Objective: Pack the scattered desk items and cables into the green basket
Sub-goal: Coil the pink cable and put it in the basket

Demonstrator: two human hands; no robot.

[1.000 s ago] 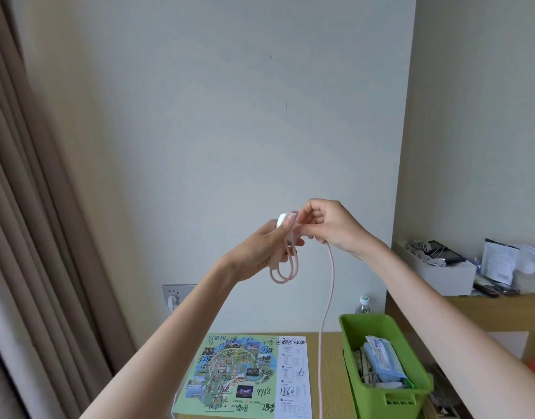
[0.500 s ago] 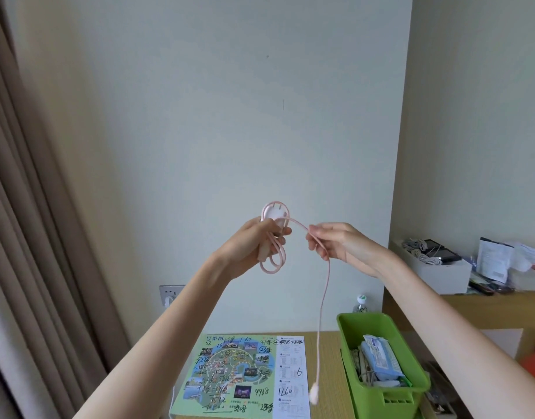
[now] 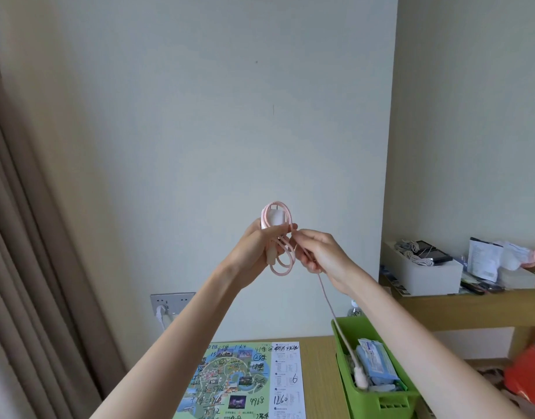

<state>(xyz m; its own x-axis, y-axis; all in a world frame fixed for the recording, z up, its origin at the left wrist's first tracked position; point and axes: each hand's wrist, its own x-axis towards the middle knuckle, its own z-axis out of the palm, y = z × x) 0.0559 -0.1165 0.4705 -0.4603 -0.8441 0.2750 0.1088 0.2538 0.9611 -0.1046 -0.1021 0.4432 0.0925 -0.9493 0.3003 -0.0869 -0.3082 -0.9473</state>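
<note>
The left hand (image 3: 254,249) is gripping the coiled pink cable (image 3: 280,237) high above the table (image 3: 319,373), while the right hand (image 3: 317,252) is pinching its tail, whose plug (image 3: 360,377) is dangling over the basket (image 3: 381,400).

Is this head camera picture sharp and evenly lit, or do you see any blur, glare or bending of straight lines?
Head view: soft, even daylight, no glare, only faint shadows. The hands and the pink cable are fairly sharp; its hanging white plug looks slightly soft. The writing on the map is readable. Wide-angle distortion bends the curtain at the left edge.
</note>
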